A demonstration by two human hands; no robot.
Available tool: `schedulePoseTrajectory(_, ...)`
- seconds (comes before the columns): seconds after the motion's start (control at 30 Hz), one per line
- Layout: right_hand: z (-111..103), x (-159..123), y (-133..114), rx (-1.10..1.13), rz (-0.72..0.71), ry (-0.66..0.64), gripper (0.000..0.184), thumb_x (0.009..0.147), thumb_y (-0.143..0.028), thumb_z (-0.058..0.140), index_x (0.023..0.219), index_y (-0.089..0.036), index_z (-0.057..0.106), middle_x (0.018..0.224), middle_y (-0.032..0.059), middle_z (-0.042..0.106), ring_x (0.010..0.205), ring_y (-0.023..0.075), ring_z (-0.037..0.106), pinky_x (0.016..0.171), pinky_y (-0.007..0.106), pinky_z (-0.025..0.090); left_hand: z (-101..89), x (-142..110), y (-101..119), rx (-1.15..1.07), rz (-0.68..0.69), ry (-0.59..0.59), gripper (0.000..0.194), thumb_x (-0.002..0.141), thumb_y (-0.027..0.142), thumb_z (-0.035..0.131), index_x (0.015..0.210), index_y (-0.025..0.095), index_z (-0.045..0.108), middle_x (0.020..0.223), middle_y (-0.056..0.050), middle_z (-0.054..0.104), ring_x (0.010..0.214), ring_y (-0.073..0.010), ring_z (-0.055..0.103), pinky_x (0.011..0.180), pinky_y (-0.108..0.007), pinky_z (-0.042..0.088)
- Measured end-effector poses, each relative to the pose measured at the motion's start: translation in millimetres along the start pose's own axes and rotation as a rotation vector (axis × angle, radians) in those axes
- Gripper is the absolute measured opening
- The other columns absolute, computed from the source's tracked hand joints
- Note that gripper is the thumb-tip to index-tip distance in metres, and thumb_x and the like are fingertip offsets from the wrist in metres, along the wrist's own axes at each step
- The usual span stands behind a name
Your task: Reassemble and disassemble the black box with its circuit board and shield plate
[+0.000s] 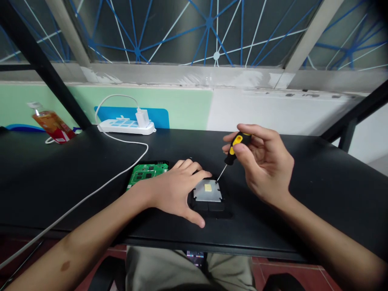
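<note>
My right hand (268, 163) grips the black and yellow handle of a screwdriver (238, 146). Its thin shaft slants down to the left, with the tip at the upper right corner of a silver metal plate (207, 196). That plate sits on a small black device (209, 206) and carries a pale yellow square pad (207, 188) in its middle. Spread around the device's left side is my left hand (178, 188), fingers at the far edge and thumb stretched toward the near side. Partly behind that hand lies a green circuit board (148, 173) in a black frame.
A white power strip (127, 126) with a plugged-in charger (142, 118) stands against the back wall. From it a white cable (121, 173) runs across the black table (318, 194) to the lower left. A tilted drink bottle (54, 125) is at the far left.
</note>
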State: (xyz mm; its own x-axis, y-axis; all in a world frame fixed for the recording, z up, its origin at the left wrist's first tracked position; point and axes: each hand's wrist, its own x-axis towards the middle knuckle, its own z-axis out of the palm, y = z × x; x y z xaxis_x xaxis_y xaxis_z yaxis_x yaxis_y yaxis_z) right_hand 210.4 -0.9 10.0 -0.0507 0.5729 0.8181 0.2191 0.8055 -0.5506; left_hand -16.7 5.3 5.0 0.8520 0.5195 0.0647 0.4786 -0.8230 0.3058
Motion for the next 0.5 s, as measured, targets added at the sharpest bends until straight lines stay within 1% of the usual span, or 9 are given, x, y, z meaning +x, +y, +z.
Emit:
schedulePoseTrajectory(0.03,0.3,-0.3,-1.3,0.038,0.026,-0.015,0.033,0.099,-0.027,0.061,0.13,-0.035,0.063,0.114,0.0023,0.075,0.094,0.0188,0.075,0.08,0.042,0.066,-0.3,-0.1,0.1,-0.003,-0.002,-0.003,0.101,0.075,0.075,0.079,0.149,0.015,0.048,0.13,-0.016,0.056,0.121,-0.0372,0.049,0.11,-0.054,0.038)
schedulePoseTrajectory(0.1,0.5,-0.2,-2.9,0.087,0.045,-0.028,0.029,0.103,-0.029,0.052,0.13,-0.033,0.062,0.118,0.0029,0.075,0.092,0.0177,0.076,0.08,0.041,0.067,-0.7,-0.4,0.4,-0.01,-0.008,-0.008,0.1,0.075,0.075,0.078,0.149,0.015,0.047,0.13,-0.016,0.055,0.121,-0.037,0.049,0.11,-0.054,0.038)
schedulePoseTrajectory(0.17,0.0,0.9,-3.3,0.067,0.016,0.006,0.024,0.101,-0.032,0.057,0.124,-0.033,0.065,0.117,0.0024,0.073,0.088,0.0162,0.075,0.076,0.038,0.066,-1.0,-0.5,0.6,-0.015,-0.012,-0.01,0.102,0.074,0.074,0.08,0.149,0.014,0.047,0.131,-0.016,0.055,0.122,-0.0372,0.048,0.111,-0.054,0.037)
schedulePoseTrajectory(0.23,-0.9,2.1,-3.4,-0.005,-0.019,0.049,0.023,0.095,-0.031,0.068,0.118,-0.033,0.068,0.11,0.0014,0.07,0.081,0.0141,0.072,0.071,0.035,0.064,-1.0,-0.4,0.5,-0.015,-0.012,-0.011,0.102,0.074,0.074,0.08,0.149,0.014,0.047,0.132,-0.016,0.055,0.122,-0.0374,0.048,0.112,-0.054,0.036)
schedulePoseTrajectory(0.27,-1.1,2.4,-3.7,-0.033,-0.023,0.063,0.024,0.094,-0.029,0.07,0.117,-0.033,0.069,0.106,0.0012,0.069,0.079,0.0136,0.071,0.07,0.034,0.063,-0.9,-0.2,0.3,-0.015,-0.01,-0.01,0.102,0.074,0.074,0.08,0.15,0.014,0.047,0.132,-0.016,0.055,0.122,-0.0376,0.048,0.112,-0.055,0.036)
schedulePoseTrajectory(0.33,-1.0,2.2,-4.8,-0.04,-0.02,0.057,0.024,0.097,-0.028,0.065,0.12,-0.032,0.069,0.103,0.0016,0.071,0.08,0.014,0.073,0.071,0.034,0.064,-0.8,0.4,-0.3,-0.02,-0.008,-0.011,0.101,0.074,0.075,0.079,0.149,0.015,0.047,0.132,-0.016,0.055,0.123,-0.0377,0.048,0.112,-0.055,0.036)
schedulePoseTrajectory(0.43,0.6,0.5,-5.9,0.006,-0.025,0.023,0.029,0.104,-0.028,0.052,0.13,-0.03,0.066,0.111,0.0033,0.076,0.086,0.0148,0.076,0.075,0.035,0.067,-0.9,1.0,-0.8,-0.035,-0.015,-0.016,0.103,0.073,0.075,0.081,0.149,0.015,0.047,0.132,-0.016,0.054,0.123,-0.0372,0.048,0.112,-0.054,0.036)
schedulePoseTrajectory(0.5,1.3,0.0,-4.9,0.006,-0.031,0.024,0.031,0.104,-0.027,0.052,0.132,-0.031,0.065,0.114,0.0034,0.076,0.086,0.0145,0.077,0.075,0.034,0.067,-1.0,1.1,-0.7,-0.038,-0.017,-0.019,0.103,0.072,0.075,0.081,0.149,0.015,0.048,0.132,-0.016,0.054,0.122,-0.0371,0.048,0.112,-0.054,0.036)
